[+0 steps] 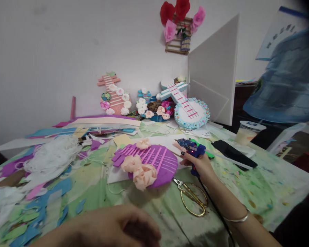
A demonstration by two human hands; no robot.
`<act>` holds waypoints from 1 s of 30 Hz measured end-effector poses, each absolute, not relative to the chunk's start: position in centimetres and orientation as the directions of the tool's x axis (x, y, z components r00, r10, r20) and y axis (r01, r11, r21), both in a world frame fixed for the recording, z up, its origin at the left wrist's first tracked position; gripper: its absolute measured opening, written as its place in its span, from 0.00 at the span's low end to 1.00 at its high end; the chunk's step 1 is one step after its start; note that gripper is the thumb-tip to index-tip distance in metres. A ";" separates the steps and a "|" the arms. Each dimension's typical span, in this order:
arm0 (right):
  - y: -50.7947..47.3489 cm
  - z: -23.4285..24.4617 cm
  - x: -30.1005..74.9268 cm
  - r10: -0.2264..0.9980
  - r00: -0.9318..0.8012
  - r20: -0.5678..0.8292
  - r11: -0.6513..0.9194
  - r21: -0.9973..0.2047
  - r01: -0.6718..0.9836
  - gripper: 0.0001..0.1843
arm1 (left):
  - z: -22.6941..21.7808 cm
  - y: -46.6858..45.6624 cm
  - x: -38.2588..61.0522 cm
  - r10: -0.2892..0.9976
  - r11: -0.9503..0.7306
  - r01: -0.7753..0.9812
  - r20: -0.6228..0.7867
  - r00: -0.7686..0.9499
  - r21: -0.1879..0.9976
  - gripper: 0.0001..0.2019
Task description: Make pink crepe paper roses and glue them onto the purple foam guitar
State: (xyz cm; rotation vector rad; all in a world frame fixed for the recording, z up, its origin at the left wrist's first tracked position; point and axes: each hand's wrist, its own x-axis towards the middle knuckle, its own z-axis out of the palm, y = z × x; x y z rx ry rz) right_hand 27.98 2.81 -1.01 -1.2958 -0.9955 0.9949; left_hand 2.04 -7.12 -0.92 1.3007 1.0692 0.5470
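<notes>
My right hand (pixel 201 164) is wrapped round the handle of a blue hot glue gun (pixel 195 148), its nozzle pointing left and a small red light lit. Left of the gun lies a purple paper instrument (pixel 167 168) with strips, white strings and peach paper flowers (pixel 144 175), apart from both hands. My left hand (pixel 136 226) hovers at the near edge, blurred, its fingers loosely curled with a gap and nothing visible in them. Gold-handled scissors (pixel 194 200) rest between the instrument and my right forearm.
White string (pixel 53 157) and paper scraps (pixel 41 209) cover the left of the table. Finished paper instruments (pixel 192 113) lean along the wall. A black phone (pixel 233 154) and a lidded cup (pixel 249 132) are at right, near a large water bottle (pixel 283 79). The glue gun's cord trails toward me.
</notes>
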 end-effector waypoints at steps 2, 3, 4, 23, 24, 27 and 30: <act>2.8 -1.0 27.8 0.973 0.229 0.001 0.003 -1.000 -0.007 0.16 | 0.7 -6.2 0.4 0.805 0.114 0.272 -0.249 0.538 0.956 0.11; 2.8 -1.1 27.7 0.978 0.210 0.007 0.006 -1.000 0.007 0.17 | 1.7 -5.1 -0.6 0.816 0.071 0.269 -0.211 0.538 0.961 0.11; 2.8 -1.2 27.7 0.979 0.200 0.023 0.019 -1.000 0.024 0.17 | 2.7 -3.7 -1.6 0.844 0.049 0.268 -0.183 0.504 0.962 0.10; 0.4 4.1 27.7 0.967 0.069 0.247 0.227 -0.949 0.219 0.13 | -0.5 9.3 -5.0 0.898 -0.422 0.611 0.215 0.385 0.669 0.40; 0.1 4.7 27.1 0.972 0.013 0.233 0.221 -0.937 0.269 0.12 | -0.6 9.3 -4.9 0.882 -0.458 0.598 0.256 0.395 0.657 0.38; -0.9 6.1 24.9 0.984 -0.100 0.150 0.178 -0.901 0.397 0.13 | -1.0 9.2 -4.8 0.811 -0.584 0.529 0.419 0.408 0.616 0.31; -1.5 7.4 22.4 0.973 -0.224 0.050 0.151 -0.874 0.463 0.12 | -1.2 9.0 -4.7 0.746 -0.666 0.456 0.532 0.402 0.590 0.22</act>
